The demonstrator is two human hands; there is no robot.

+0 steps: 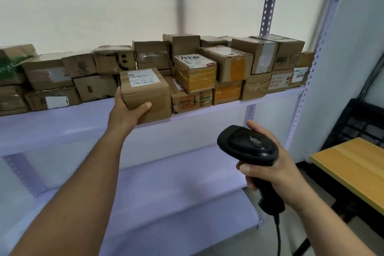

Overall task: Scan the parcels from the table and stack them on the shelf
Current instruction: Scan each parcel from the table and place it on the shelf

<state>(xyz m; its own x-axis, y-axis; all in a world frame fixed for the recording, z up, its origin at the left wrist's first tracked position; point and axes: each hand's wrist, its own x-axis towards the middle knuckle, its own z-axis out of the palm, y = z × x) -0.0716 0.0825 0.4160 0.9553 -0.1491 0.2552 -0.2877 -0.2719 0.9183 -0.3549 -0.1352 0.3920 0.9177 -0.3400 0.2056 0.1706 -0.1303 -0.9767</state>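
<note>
Your left hand held the box by its near left corner, thumb across the front face, fingers wrapped round the left side. The box sat at the front edge of the shelf, its right side touching or just beside the taped parcel in the front row, label facing up. Whether its base was fully down on the shelf, I couldn't tell.

Your right hand was closed round the scanner handle, below the shelf and to the right of the box, head aimed roughly toward the shelf. The table was well right of the shelf.

My read: you were placing, not scanning. To do it well:
- Push the box back until it meets the row behind, so no part overhangs the shelf lip.
- Square it against the taped parcel; no gap.
- Keep the label up and readable.
- Slide the fingers out sideways; don't drag the box forward on release.
- Keep the scanner cable clear of the shelf edge.
</note>
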